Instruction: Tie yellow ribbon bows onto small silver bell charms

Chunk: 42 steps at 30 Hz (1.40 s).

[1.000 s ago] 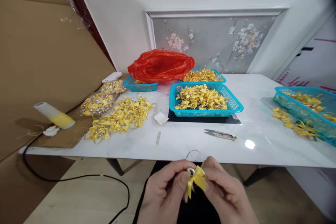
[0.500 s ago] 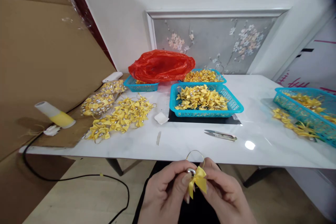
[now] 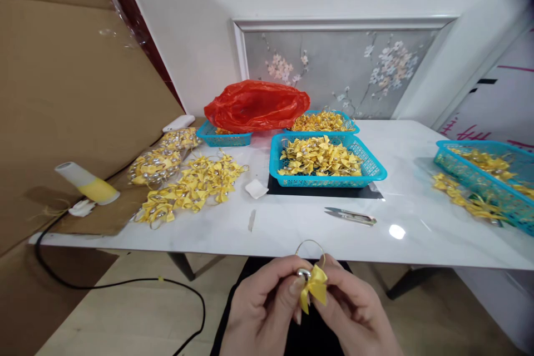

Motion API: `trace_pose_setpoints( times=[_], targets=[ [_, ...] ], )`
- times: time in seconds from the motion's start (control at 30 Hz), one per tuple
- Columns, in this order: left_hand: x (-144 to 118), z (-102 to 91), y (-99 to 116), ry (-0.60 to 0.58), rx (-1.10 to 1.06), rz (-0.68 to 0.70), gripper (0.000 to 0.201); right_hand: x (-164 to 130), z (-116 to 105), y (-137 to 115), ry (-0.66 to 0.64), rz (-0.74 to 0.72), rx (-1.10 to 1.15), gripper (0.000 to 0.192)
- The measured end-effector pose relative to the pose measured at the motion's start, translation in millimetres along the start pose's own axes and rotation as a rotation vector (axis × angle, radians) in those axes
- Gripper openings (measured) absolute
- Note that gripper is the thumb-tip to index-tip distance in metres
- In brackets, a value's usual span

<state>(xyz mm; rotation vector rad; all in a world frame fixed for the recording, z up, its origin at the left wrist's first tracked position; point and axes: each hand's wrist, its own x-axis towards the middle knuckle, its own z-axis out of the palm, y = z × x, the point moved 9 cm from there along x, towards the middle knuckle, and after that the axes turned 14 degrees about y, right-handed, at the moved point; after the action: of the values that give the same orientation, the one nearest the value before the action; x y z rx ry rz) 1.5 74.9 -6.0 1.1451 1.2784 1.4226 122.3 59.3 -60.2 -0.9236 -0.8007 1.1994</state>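
Between my fingers, just in front of the table's near edge, is a yellow ribbon bow (image 3: 315,287) with a silver bell (image 3: 304,274) beside it and a thin gold loop (image 3: 311,242) standing up above. My left hand (image 3: 271,300) is closed, its thumb and forefinger pinching the bell. From the other side my right hand (image 3: 354,303) pinches the bow's right edge, fingers curled. Parts of the fingertips are hidden behind the bow. Thread snips (image 3: 351,216) lie on the table beyond my hands.
Blue baskets (image 3: 329,181) of yellow bows stand at the middle, back and right (image 3: 486,178). A red plastic bag (image 3: 256,105) rests on the back baskets. Loose bows (image 3: 196,186) are piled at left, near a white-and-yellow cone (image 3: 87,182). A black cable (image 3: 125,281) hangs down left.
My hands stay in nearly the same place. The bow is tilted very slightly between my fingers; nothing was let go or picked up.
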Motion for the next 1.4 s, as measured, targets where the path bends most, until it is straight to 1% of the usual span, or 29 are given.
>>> trace_pose_setpoints(
  times=[0.13, 0.3, 0.43, 0.53, 0.6, 0.7, 0.83, 1.03, 1.23, 1.4],
  targets=[
    [0, 0.1, 0, -0.01, 0.01, 0.012, 0.016, 1, 3, -1, -0.013, 0.014, -0.004, 0.012],
    [-1, -3.4, -1, 0.026, 0.023, -0.023, 0.013, 2, 3, -5, 0.005, -0.008, -0.008, 0.014],
    [-1, -5.3, -1, 0.04, 0.048, -0.041, 0.013, 0, 7, 2, -0.026, 0.05, -0.017, 0.016],
    [0, -6.3, -1, 0.048, 0.05, -0.034, 0.012, 0, 7, 5, -0.018, 0.068, -0.005, 0.018],
    [1, -5.6, 0, 0.039, 0.051, -0.021, 0.013, 0, 6, 4, -0.007, 0.05, -0.006, 0.016],
    [0, -4.1, 2, 0.017, 0.069, 0.004, 0.014, 1, 4, -2, 0.004, -0.013, -0.055, 0.012],
    [0, -4.9, 5, 0.013, 0.087, 0.037, 0.015, 1, 0, -7, 0.031, -0.082, -0.099, 0.013],
    [3, -6.4, 8, 0.011, 0.131, 0.07, 0.014, 0, 0, -5, -0.001, -0.058, -0.145, 0.018],
    [3, -5.0, 19, -0.009, 0.159, 0.183, 0.017, 0, 1, -8, -0.001, -0.055, -0.14, 0.017],
    [3, -5.2, 18, -0.009, 0.186, 0.188, 0.016, 0, 0, -6, 0.016, -0.05, -0.131, 0.017]
  ],
)
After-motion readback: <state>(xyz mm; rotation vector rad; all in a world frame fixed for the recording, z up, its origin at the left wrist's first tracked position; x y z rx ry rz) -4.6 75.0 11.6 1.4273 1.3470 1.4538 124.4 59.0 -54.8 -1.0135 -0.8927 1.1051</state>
